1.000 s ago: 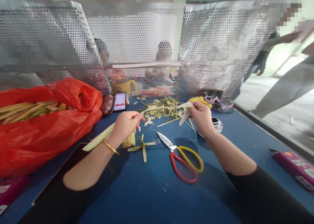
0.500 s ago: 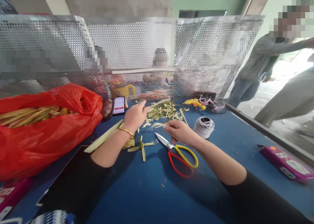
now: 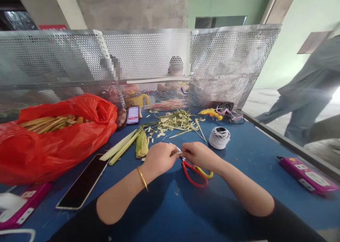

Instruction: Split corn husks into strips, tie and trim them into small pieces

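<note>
My left hand (image 3: 163, 156) and my right hand (image 3: 195, 153) are close together above the blue table, fingers pinched. Between them they hold a short pale strip (image 3: 178, 153). Scissors (image 3: 195, 174) with one red and one yellow handle lie partly under my right hand, their blades mostly hidden. Left of my left hand are a green husk piece (image 3: 141, 144) and long pale leaf strips (image 3: 123, 146). A pile of shredded leaf bits (image 3: 176, 121) lies beyond both hands. To the right stands a spool of white thread (image 3: 219, 137).
At left are a red plastic bag (image 3: 87, 146) of stalks, a dark tablet (image 3: 83, 182) and an upright phone (image 3: 133, 115). A yellow glue gun (image 3: 211, 113) and goggles (image 3: 231, 114) lie far right. A purple box (image 3: 305, 174) sits near the right edge. A perforated screen (image 3: 148, 51) stands behind.
My left hand has come back from the leaf pile to meet my right hand. The leaf cross that lay left of the scissors is now out of sight. The person at right has shifted.
</note>
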`<action>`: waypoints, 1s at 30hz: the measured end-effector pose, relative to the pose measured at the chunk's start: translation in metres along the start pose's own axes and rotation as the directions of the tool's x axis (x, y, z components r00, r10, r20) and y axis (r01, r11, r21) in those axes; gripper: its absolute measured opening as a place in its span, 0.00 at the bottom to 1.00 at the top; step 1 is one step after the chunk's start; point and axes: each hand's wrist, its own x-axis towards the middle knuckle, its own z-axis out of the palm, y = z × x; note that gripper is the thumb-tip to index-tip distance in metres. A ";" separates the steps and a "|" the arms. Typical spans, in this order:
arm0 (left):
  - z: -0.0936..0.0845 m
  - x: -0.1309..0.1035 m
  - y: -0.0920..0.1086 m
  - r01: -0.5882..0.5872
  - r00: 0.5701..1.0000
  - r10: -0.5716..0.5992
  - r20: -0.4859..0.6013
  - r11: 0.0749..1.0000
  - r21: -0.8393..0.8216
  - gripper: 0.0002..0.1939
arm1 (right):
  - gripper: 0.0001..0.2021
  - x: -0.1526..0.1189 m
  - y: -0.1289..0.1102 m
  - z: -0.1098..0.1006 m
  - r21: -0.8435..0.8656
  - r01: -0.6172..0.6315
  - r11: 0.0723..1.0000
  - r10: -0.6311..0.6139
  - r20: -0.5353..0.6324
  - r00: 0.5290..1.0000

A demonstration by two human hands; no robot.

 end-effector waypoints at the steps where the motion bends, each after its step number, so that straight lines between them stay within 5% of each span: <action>1: 0.001 -0.003 0.000 0.004 1.000 -0.004 -0.007 1.000 0.022 0.11 | 0.09 0.000 0.000 0.001 0.015 0.007 1.000 -0.007 0.006 1.000; 6: 0.004 -0.013 -0.012 0.118 0.992 -0.126 -0.025 0.972 -0.204 0.12 | 0.06 -0.003 0.011 0.000 0.199 -0.006 0.980 0.004 0.013 1.000; 11: 0.013 -0.016 -0.026 0.232 0.973 -0.164 0.164 0.726 -0.647 0.09 | 0.08 -0.005 0.026 0.000 0.418 0.015 0.908 0.063 -0.171 0.983; 16: 0.027 -0.018 -0.020 0.133 0.983 -0.180 -0.017 0.779 -0.613 0.16 | 0.09 -0.005 0.019 0.017 0.320 0.039 0.947 0.019 -0.177 0.984; 21: 0.034 -0.018 -0.014 0.235 0.962 -0.261 0.078 0.651 -0.721 0.10 | 0.09 -0.005 0.019 0.020 0.281 0.017 0.960 0.060 -0.263 0.963; 23: 0.034 -0.017 -0.014 0.298 0.933 -0.340 0.118 0.546 -0.783 0.09 | 0.08 -0.007 0.022 0.014 0.152 -0.037 0.988 0.083 -0.313 0.946; 25: 0.034 -0.015 -0.015 0.330 0.906 -0.399 0.141 0.461 -0.824 0.09 | 0.09 -0.011 0.022 0.011 -0.152 -0.118 0.981 0.081 -0.230 0.970; 27: 0.034 -0.014 -0.016 0.331 0.890 -0.435 0.138 0.408 -0.851 0.09 | 0.11 -0.015 0.018 0.012 -0.428 -0.133 0.894 0.110 -0.078 0.991; 30: 0.035 -0.013 -0.017 0.332 0.874 -0.465 0.143 0.355 -0.874 0.09 | 0.18 -0.019 0.010 0.019 -0.592 -0.110 0.798 0.136 -0.001 0.991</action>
